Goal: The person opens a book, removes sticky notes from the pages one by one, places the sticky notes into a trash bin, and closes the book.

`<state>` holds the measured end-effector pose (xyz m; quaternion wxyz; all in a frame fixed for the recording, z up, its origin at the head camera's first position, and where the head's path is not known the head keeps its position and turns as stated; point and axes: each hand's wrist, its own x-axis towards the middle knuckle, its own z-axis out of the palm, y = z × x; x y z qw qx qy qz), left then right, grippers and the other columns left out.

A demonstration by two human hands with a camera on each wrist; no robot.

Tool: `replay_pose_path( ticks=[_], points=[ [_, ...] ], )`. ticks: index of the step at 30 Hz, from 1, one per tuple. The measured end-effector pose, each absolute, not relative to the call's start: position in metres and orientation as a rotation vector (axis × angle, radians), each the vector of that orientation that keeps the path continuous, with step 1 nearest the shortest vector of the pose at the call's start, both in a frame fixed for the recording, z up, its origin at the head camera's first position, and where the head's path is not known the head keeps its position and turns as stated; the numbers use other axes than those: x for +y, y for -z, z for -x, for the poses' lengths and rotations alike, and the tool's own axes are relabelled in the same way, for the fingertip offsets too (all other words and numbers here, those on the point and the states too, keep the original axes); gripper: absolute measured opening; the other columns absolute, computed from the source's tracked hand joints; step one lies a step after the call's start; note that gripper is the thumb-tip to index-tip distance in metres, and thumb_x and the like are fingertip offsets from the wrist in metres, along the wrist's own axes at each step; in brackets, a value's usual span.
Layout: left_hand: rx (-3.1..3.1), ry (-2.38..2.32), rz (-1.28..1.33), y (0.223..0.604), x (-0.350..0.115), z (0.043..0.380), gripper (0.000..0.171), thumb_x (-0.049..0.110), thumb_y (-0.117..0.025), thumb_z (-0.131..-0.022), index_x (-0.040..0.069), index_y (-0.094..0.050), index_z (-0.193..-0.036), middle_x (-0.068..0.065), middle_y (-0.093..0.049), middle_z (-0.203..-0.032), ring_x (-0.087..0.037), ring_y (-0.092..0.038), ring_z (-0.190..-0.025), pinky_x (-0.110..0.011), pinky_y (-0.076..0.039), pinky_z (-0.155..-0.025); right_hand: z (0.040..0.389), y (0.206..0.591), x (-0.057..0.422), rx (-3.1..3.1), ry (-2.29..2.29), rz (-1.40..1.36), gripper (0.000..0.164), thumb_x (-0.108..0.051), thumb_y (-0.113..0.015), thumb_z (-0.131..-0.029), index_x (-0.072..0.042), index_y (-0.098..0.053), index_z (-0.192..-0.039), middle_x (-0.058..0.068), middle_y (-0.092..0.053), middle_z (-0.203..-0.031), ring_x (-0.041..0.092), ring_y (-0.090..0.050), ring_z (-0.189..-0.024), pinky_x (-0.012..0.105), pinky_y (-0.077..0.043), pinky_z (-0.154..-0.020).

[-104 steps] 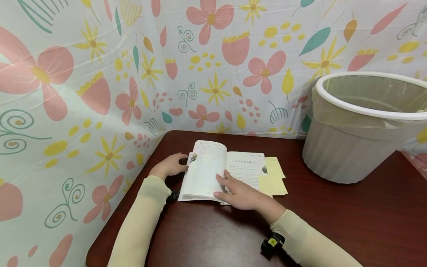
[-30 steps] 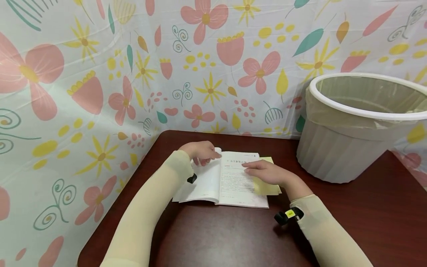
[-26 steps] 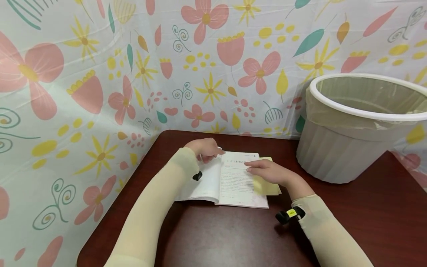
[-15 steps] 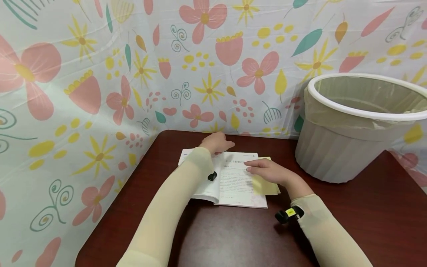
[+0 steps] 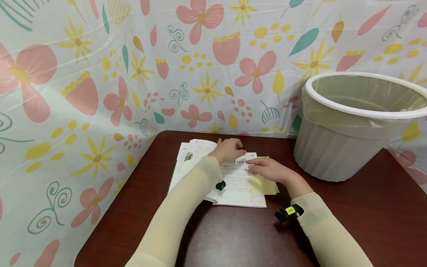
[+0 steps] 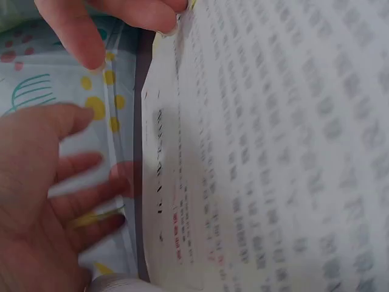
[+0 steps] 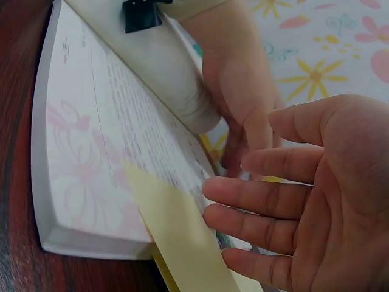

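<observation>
A book (image 5: pixel 238 189) lies spread on the table, its left-side pages raised in a curve beneath my left forearm. Above the upper part of the book, near the spine, hovers my left hand (image 5: pixel 229 150); in the left wrist view its fingers are spread with nothing between them. Over the right page's upper corner is my right hand (image 5: pixel 269 169), fingers loosely extended and holding nothing. Yellow sticky notes (image 5: pixel 263 185) stick out past the book's right edge, just below the right hand. In the right wrist view the right fingertips overlap a yellow note (image 7: pixel 182 219).
A grey waste bin (image 5: pixel 333 148) with a white rim and a plastic liner stands at the right on the dark red-brown table (image 5: pixel 230 237). A flower-printed curtain (image 5: pixel 207 66) hangs behind and to the left.
My left hand has travelled from the book's left edge rightward past the spine, and the left-side pages now curve up. The right hand moved onto the right page earlier, then stayed almost still.
</observation>
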<state>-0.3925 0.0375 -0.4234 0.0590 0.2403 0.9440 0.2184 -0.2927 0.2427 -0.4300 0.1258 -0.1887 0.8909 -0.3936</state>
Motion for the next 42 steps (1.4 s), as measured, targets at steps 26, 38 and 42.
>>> replay_pose_path(
  ticks=[26,38,42],
  points=[
    [2.589,-0.357,-1.094,0.43,0.053,0.372,0.05,0.028,-0.064,-0.102,0.02,-0.065,-0.151,0.003,-0.06,-0.156,-0.016,-0.056,-0.144,-0.029,-0.042,-0.114,0.292,0.425,0.258,2.687,1.035,0.296,0.053,-0.037,-0.059,-0.105,-0.002,-0.063,-0.066,-0.003,-0.046,-0.057,0.013,-0.035,-0.054,0.031,-0.034,-0.056],
    [2.58,-0.401,-1.048,0.426,0.05,0.364,0.051,0.026,-0.06,-0.103,0.022,-0.062,-0.154,0.002,-0.053,-0.164,-0.017,-0.048,-0.153,-0.031,-0.037,-0.12,0.296,0.435,0.265,2.793,0.926,0.242,0.044,-0.039,-0.074,-0.094,-0.013,-0.061,-0.061,-0.007,-0.038,-0.056,0.012,-0.035,-0.053,0.03,-0.032,-0.053],
    [2.588,-0.41,-1.04,0.43,0.049,0.367,0.051,0.027,-0.06,-0.103,0.024,-0.063,-0.154,0.003,-0.055,-0.162,-0.015,-0.048,-0.152,-0.03,-0.036,-0.12,0.297,0.436,0.265,2.818,0.911,0.331,0.023,-0.024,-0.078,-0.09,-0.008,-0.077,-0.073,-0.005,-0.058,-0.066,0.013,-0.047,-0.06,0.031,-0.039,-0.058]
  ],
)
